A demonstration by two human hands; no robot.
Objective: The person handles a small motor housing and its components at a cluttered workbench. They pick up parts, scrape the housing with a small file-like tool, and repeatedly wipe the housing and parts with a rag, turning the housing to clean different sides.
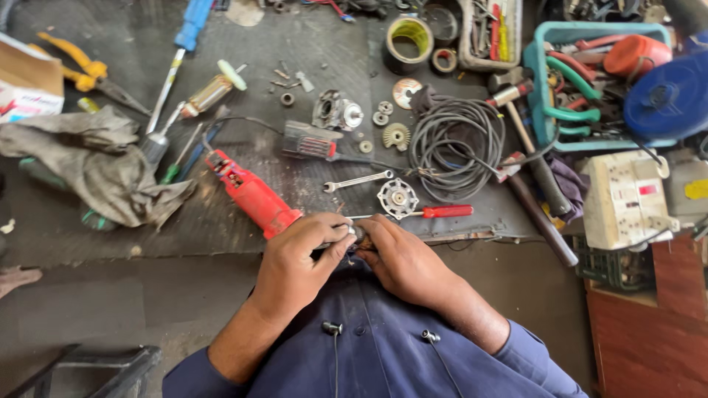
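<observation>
Item: small metal part [355, 233], pinched between fingers of left hand [299, 262] and right hand [402, 259], both closed on it. Red tool housing [252, 194] just left; red-handled screwdriver [436, 211] just beyond. Best handled with steady, close support.

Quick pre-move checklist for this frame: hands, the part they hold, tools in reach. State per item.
1. Left hand grips the small metal part: ok.
2. Right hand also on that part: ok.
3. Part's kind and condition: cannot tell, fingers cover most of it.
4. Red-handled screwdriver within reach, just beyond the hands: ok.
5. Red tool body lies flat on the mat beside the left hand: ok.
6. Wrench and round toothed plate lie apart from the hands, unobstructed: ok.
</observation>
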